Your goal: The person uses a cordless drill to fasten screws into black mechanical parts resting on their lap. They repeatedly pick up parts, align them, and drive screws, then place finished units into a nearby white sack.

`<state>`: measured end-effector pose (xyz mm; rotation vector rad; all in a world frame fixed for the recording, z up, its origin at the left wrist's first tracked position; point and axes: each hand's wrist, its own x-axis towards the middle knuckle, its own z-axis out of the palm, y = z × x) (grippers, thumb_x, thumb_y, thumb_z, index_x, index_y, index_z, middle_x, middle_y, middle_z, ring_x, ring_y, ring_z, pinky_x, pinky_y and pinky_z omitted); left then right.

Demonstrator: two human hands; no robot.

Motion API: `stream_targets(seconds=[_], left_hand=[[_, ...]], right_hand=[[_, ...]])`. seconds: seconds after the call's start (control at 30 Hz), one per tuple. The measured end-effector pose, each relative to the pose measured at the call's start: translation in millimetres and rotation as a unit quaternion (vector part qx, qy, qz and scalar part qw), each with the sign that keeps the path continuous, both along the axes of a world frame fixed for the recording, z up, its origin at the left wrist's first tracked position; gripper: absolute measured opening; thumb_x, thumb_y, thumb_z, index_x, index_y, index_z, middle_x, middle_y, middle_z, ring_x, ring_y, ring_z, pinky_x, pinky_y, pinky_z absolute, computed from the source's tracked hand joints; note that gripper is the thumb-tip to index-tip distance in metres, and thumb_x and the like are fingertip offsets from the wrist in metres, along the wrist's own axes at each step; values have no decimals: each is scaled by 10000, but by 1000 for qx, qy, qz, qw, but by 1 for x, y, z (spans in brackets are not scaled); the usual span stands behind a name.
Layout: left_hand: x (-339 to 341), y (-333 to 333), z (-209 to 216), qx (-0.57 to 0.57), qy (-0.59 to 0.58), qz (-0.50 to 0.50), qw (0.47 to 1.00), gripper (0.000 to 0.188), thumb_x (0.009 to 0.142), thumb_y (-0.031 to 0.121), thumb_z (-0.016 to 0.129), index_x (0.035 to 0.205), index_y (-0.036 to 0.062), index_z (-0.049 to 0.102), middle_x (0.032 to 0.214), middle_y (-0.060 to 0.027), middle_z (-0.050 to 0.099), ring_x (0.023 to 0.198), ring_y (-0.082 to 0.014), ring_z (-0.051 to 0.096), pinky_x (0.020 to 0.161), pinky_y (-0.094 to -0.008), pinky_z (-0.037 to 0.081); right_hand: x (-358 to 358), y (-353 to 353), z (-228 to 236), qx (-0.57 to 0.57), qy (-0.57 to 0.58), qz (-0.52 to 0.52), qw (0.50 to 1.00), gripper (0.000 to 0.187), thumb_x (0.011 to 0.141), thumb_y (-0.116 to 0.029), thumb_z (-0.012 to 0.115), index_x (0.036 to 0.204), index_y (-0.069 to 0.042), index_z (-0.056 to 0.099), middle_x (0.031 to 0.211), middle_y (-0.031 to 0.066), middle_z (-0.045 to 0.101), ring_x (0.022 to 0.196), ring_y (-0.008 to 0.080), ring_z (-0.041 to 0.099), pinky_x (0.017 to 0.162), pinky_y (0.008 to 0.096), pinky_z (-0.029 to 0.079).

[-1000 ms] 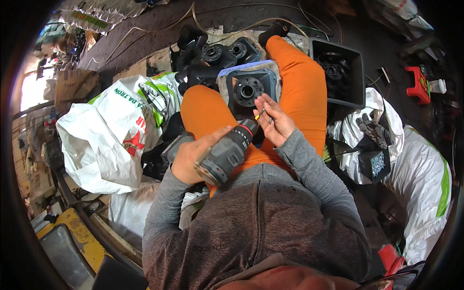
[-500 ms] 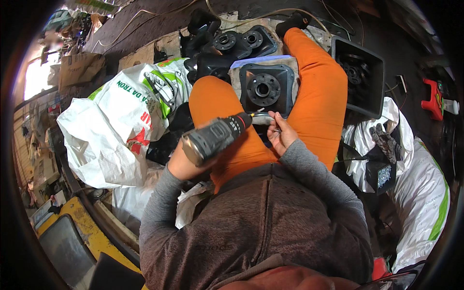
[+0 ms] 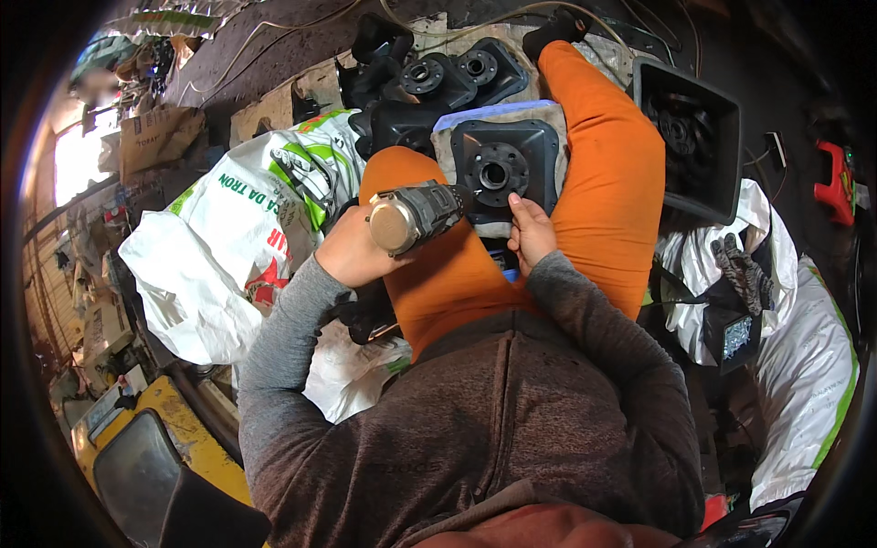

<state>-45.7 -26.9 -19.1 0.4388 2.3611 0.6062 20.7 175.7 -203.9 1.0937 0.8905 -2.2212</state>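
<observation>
My left hand (image 3: pixel 354 251) is wrapped around the grip of a black cordless drill (image 3: pixel 416 215), above my left thigh. Its chuck points toward a black square-flanged part (image 3: pixel 532 151) that has a round, holed disc and a hollow centre. This part rests on a grey cloth-covered support between my legs. At the disc's near edge, the fingers of my right hand (image 3: pixel 533 236) are pinched together. Anything between those fingertips is too small to make out. The drill's tip is hidden behind its body.
Several similar black parts (image 3: pixel 429 80) lie beyond my left knee. A black bin (image 3: pixel 736 151) with dark round parts stands beyond my right leg. White sacks (image 3: pixel 196 283) are on both sides. To the right are a glove (image 3: pixel 744 274), an open box of small metal pieces (image 3: pixel 735 338) and a red tool (image 3: pixel 833 183).
The drill has swung so that its rear end faces up more and its chuck sits nearer the disc. My right hand has moved up to the disc's near edge.
</observation>
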Motion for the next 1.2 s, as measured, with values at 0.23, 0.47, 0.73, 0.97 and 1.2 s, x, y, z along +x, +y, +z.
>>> stream_targets(seconds=[0.23, 0.47, 0.73, 0.97, 1.2], left_hand=[[-8, 14, -3, -48, -27, -6, 998, 413, 711, 175, 709, 1096, 72, 597, 833, -146, 669, 777, -340, 657, 683, -392, 535], [-13, 31, -3, -46, -27, -29, 998, 552, 706, 126, 672, 1232, 105, 506, 825, -168, 660, 773, -351, 651, 671, -402, 531], [-7, 24, -17, -16, 6, -13, 1000, 492, 692, 160, 712, 1145, 50, 554, 907, -168, 657, 829, -352, 645, 727, -401, 525], [23, 11, 8, 5, 12, 22, 1000, 449, 736, 163, 750, 1134, 24, 596, 1063, -147, 649, 955, -273, 639, 855, -358, 501], [65, 18, 32, 142, 24, 32, 989, 456, 719, 95, 734, 1145, 7, 596, 1098, -133, 634, 960, -245, 622, 859, -353, 490]], right_hand=[[-1, -3, -8, -22, 0, 3, 1000, 216, 962, -318, 563, 926, -106, 540, 582, -89, 333, 419, 22, 269, 393, 204, 267], [-3, 0, 4, 13, 6, 32, 999, 206, 962, -314, 554, 861, -135, 535, 579, -90, 348, 436, 15, 284, 396, 204, 248], [0, -6, -2, 49, -3, 30, 998, 220, 952, -309, 571, 907, -93, 557, 595, -90, 376, 447, 12, 301, 391, 195, 280], [0, -4, -6, 91, 26, 45, 995, 278, 930, -290, 615, 1045, -39, 581, 644, -58, 458, 474, 45, 385, 422, 212, 355], [30, 43, 23, -216, 26, -44, 975, 428, 925, 19, 397, 1352, 47, 373, 1249, 153, 513, 1129, 267, 563, 995, 414, 478]])
